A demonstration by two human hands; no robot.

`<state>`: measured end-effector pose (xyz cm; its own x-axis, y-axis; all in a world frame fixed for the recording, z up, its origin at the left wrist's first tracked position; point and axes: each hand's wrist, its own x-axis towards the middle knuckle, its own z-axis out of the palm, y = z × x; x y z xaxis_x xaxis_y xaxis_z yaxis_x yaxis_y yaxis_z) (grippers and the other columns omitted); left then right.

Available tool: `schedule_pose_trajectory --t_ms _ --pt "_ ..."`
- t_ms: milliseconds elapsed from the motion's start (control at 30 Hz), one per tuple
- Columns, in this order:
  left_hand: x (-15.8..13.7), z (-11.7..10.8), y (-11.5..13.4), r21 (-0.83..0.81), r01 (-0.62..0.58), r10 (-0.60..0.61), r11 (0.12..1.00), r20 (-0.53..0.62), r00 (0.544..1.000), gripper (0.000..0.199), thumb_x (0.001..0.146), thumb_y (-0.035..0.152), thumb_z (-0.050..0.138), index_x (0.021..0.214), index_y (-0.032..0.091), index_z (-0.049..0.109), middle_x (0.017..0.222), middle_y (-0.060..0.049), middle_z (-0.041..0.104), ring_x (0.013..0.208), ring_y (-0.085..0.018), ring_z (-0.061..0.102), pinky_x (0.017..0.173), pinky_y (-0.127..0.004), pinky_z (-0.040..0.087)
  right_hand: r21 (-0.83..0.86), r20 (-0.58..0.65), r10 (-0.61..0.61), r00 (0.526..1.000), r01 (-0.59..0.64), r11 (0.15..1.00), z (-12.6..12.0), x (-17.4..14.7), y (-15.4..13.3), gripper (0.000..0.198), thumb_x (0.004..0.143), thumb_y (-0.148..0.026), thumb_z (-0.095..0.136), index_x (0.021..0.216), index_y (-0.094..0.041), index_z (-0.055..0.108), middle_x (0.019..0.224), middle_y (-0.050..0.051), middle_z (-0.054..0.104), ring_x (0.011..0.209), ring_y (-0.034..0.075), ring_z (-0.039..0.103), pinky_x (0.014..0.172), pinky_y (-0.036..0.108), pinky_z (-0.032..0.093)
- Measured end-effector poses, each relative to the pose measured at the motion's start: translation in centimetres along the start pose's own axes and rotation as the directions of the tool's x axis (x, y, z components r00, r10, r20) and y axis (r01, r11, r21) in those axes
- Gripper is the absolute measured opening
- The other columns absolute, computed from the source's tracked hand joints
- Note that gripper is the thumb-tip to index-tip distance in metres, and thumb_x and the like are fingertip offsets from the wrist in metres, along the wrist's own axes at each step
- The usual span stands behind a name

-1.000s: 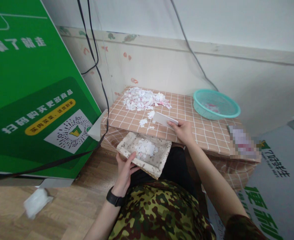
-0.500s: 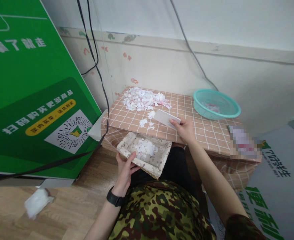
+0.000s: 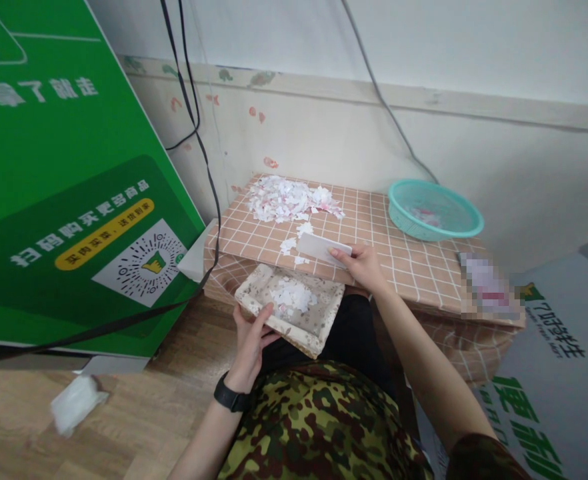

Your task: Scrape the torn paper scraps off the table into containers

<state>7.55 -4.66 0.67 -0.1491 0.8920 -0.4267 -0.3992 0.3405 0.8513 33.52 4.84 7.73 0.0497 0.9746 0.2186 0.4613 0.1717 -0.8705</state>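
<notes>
My left hand (image 3: 251, 333) grips the near left edge of a shallow fabric-lined basket (image 3: 319, 341), thumb over the rim. Paper scraps (image 3: 291, 295) lie inside it, and it sits just below the table's front edge. Between the thumb and fingers of my right hand (image 3: 361, 263) is a flat white card (image 3: 319, 248), held low over the tabletop. Beside the card's left end are a few loose scraps (image 3: 288, 246). Farther back on the checked cloth (image 3: 359, 213) is a heap of torn white and pinkish paper (image 3: 287, 199).
A turquoise plastic basket (image 3: 424, 230) with some scraps stands at the table's back right. Near the right edge lies a blurred-out flat object (image 3: 487, 287). A green sign (image 3: 74, 167) and hanging black cables (image 3: 207, 160) are on the left. A white plastic bag (image 3: 77, 403) lies on the floor.
My right hand has moved the card slightly left and toward the table's front edge, next to the loose scraps. My left hand and the fabric-lined basket have stayed in place.
</notes>
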Motion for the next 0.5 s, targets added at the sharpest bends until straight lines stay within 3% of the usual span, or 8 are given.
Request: schedule_pose_trajectory --t_ms 200,400,500 --pt "0.1 0.2 0.4 0.003 0.028 -0.028 1.0 -0.023 0.999 0.094 0.075 0.041 0.08 0.145 0.037 0.018 0.124 -0.014 0.064 0.079 -0.027 0.074 0.069 -0.052 0.061 0.025 0.103 -0.013 0.995 0.01 1.0 0.7 -1.9 -1.5 0.045 0.079 -0.06 0.066 0.071 -0.016 0.073 0.06 0.001 0.058 0.056 0.013 0.047 0.051 0.026 0.032" --pt "0.4 -0.2 0.4 0.01 0.029 -0.029 1.0 -0.039 0.999 0.097 0.074 0.04 0.081 0.146 0.037 0.016 0.122 -0.015 0.065 0.077 -0.027 0.074 0.068 -0.05 0.061 0.049 -0.049 0.008 0.999 -0.005 0.999 1.1 -0.4 -1.2 0.046 0.078 -0.061 0.066 0.069 -0.016 0.072 0.061 0.0 0.057 0.058 0.013 0.045 0.053 0.026 0.033" --pt "0.7 -0.6 0.3 0.016 0.02 -0.02 1.0 -0.038 0.999 0.095 0.075 0.041 0.08 0.146 0.037 0.016 0.121 -0.014 0.065 0.075 -0.026 0.074 0.067 -0.05 0.061 0.051 -0.006 -0.02 1.0 0.02 0.999 1.8 0.8 -1.4 0.045 0.078 -0.06 0.067 0.069 -0.016 0.07 0.062 0.0 0.055 0.058 0.012 0.043 0.053 0.026 0.031"
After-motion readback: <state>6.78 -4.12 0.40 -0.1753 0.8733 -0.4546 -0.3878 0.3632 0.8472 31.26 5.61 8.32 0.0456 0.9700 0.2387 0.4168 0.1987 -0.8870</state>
